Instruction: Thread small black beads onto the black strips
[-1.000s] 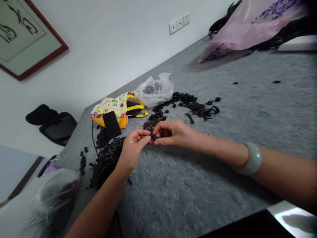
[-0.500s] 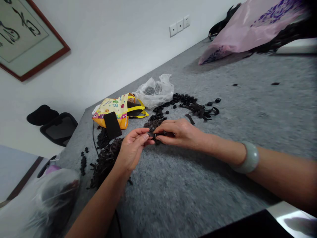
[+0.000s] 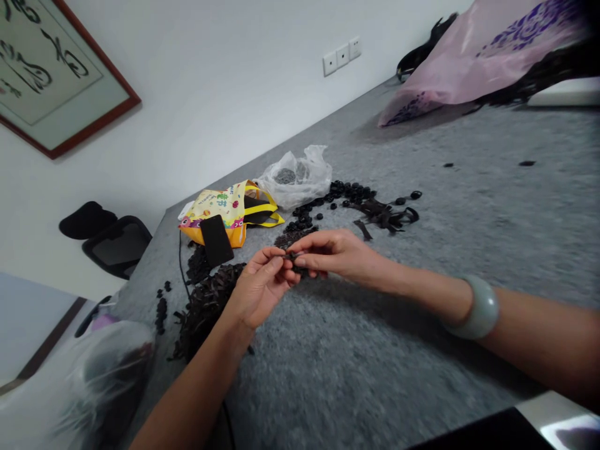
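Above the grey table (image 3: 328, 362), my left hand (image 3: 260, 287) pinches a small black strip (image 3: 291, 257) between thumb and fingertips. My right hand (image 3: 342, 253), coming in from the right, closes its fingertips on the same piece; my fingers cover most of it. Just behind the hands lies a heap of tiny dark bits (image 3: 287, 239). A large pile of dark strips (image 3: 209, 306) sits beside my left wrist. Farther back, small round black pieces (image 3: 352, 190) are scattered next to loose black strips (image 3: 382, 214).
A clear plastic bag (image 3: 300, 187) with grey contents stands behind the pieces. To its left are a yellow bag (image 3: 220, 203) and a black phone-like slab (image 3: 217, 240). A pink bag (image 3: 450, 81) lies far right. A cable (image 3: 182, 265) runs along the left side.
My fingertips have drawn closer together around the black strip, and the right fingers have curled more. The whole view has shifted slightly.
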The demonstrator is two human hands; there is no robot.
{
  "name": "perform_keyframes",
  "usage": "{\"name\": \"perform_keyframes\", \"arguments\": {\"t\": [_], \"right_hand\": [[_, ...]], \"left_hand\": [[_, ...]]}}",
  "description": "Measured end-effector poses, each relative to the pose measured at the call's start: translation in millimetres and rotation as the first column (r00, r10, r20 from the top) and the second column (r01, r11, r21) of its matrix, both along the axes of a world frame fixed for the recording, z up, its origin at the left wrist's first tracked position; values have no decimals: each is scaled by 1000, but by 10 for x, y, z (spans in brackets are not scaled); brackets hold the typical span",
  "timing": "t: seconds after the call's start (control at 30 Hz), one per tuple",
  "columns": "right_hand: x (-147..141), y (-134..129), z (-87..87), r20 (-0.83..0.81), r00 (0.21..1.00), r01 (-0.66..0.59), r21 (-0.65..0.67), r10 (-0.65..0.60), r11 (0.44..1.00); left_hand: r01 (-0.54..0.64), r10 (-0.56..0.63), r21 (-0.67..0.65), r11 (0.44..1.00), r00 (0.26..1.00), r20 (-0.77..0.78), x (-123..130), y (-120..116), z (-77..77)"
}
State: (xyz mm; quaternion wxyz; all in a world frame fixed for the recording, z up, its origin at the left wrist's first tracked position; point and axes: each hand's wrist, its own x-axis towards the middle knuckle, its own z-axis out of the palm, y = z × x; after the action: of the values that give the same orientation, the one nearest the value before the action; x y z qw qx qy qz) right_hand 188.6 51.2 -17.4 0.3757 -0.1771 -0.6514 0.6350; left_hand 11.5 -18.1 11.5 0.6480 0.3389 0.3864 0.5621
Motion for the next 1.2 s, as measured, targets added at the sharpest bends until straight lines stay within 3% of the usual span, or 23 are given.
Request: {"name": "perform_keyframes", "arguments": {"t": [0.17, 0.3, 0.47, 0.8, 0.9, 1.03, 1.1, 1.2], "right_hand": [[-76, 18, -60, -105, 991, -115, -294, 88, 949], [-111, 8, -93, -116, 985, -160, -379, 125, 911], [-133, -5, -129, -108, 987, -156, -399, 123, 903], [-122, -18, -115, -62, 991, -135, -288, 123, 948], [-105, 3, -117, -12, 994, -110, -194, 110, 975], [-36, 42, -70, 97, 995, -35, 76, 28, 996], [6, 50, -27, 131, 990, 8, 266, -44, 964], [50, 52, 18, 125, 983, 54, 509, -136, 859]], "left_hand": [[63, -68, -86, 994, 996, -56, -65, -9, 65], [50, -72, -171, 984, 990, -123, -91, 0, 107], [7, -39, -167, 986, 982, -186, -60, -5, 102], [17, -57, -162, 987, 969, -240, -54, -25, 86], [24, -59, -142, 990, 968, -244, -60, -23, 87], [36, -47, -41, 999, 949, -312, -92, -3, 67], [40, -27, 26, 999, 923, -383, -114, 10, 45], [33, 14, 92, 995, 884, -468, -139, 22, 10]]}}
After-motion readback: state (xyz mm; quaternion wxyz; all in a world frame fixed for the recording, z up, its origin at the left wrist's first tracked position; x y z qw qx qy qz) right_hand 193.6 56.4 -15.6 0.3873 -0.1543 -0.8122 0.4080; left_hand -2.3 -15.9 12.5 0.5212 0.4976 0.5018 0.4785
